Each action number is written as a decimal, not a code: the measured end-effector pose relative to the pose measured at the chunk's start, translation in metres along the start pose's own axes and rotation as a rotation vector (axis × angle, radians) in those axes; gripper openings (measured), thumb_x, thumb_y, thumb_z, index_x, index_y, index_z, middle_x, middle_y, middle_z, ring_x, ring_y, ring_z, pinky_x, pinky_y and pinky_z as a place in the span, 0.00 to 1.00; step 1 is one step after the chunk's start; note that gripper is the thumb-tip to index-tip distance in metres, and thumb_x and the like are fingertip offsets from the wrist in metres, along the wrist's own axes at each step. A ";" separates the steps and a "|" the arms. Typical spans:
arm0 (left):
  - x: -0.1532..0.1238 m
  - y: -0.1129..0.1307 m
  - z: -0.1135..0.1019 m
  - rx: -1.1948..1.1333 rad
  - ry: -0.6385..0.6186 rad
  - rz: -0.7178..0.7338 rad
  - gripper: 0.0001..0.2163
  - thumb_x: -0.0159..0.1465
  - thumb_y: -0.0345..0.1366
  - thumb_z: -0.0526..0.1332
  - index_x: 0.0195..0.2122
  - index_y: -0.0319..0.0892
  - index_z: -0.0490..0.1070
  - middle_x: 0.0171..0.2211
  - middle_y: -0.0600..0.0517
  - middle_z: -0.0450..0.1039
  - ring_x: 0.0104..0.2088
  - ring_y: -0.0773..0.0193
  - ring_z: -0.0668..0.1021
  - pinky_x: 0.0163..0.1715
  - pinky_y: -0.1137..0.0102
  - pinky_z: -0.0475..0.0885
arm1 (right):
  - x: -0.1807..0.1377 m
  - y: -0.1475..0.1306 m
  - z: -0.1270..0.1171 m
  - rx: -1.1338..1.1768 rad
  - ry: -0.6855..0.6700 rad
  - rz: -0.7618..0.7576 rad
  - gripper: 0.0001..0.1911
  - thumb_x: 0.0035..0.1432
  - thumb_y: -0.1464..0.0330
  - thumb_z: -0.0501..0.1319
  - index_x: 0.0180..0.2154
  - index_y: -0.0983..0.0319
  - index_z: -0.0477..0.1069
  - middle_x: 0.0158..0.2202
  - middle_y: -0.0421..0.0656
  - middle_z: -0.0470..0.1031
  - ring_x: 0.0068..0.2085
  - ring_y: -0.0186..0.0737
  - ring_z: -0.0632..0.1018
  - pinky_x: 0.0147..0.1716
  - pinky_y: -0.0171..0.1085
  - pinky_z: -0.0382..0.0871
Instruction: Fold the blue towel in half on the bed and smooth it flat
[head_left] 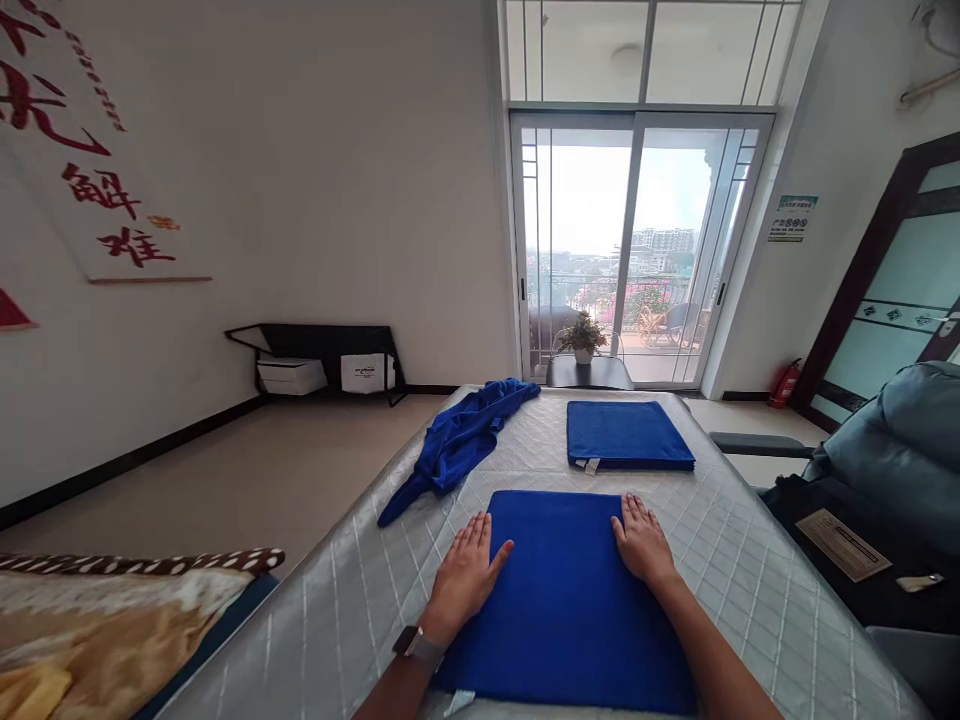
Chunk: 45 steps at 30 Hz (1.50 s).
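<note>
Blue folded square towel (562, 590) lies on the quilted grey mattress (750, 570). Our left hand (466, 575) and right hand (643, 540) press flat, fingers spread, holding nothing.

Bare forearms, no sleeves; dark-faced watch (417, 643) with grey band on left wrist.

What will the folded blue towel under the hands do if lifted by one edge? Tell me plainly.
The folded blue towel will probably sag and unfold: it is soft cloth, like the crumpled blue towel nearby. It looks light for its size, lying thin and flat. Pushed, it may slide on the smooth quilted cover; the left hand and right hand press its sides.
</note>
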<state>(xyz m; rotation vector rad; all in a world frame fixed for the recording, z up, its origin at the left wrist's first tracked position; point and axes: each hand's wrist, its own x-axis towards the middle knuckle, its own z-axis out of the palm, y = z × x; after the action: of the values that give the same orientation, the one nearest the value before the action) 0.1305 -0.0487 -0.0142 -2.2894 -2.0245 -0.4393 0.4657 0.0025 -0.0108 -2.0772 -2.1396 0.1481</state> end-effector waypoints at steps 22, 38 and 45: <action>0.070 0.184 0.046 -0.246 -0.110 0.349 0.34 0.73 0.53 0.35 0.71 0.35 0.53 0.71 0.40 0.55 0.72 0.51 0.55 0.70 0.52 0.53 | -0.003 0.001 -0.003 -0.034 -0.021 -0.037 0.34 0.70 0.62 0.41 0.72 0.68 0.45 0.75 0.47 0.42 0.74 0.44 0.45 0.70 0.46 0.39; 0.070 0.033 0.019 -0.033 -0.051 0.083 0.37 0.72 0.58 0.35 0.70 0.33 0.56 0.69 0.39 0.59 0.71 0.50 0.59 0.69 0.53 0.54 | -0.002 -0.002 -0.005 -0.009 -0.016 0.001 0.36 0.70 0.58 0.39 0.72 0.68 0.45 0.75 0.46 0.44 0.74 0.42 0.45 0.70 0.46 0.38; 0.070 0.019 0.028 -0.056 0.004 0.060 0.36 0.72 0.58 0.37 0.71 0.37 0.56 0.69 0.42 0.61 0.70 0.48 0.60 0.69 0.50 0.55 | -0.001 -0.001 -0.003 -0.050 -0.010 0.001 0.36 0.70 0.58 0.38 0.72 0.68 0.45 0.75 0.45 0.44 0.74 0.42 0.45 0.70 0.45 0.39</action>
<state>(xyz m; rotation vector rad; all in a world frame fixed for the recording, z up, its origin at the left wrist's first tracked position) 0.1605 0.0226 -0.0209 -2.3721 -1.9599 -0.5029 0.4654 0.0019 -0.0076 -2.1090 -2.1699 0.1072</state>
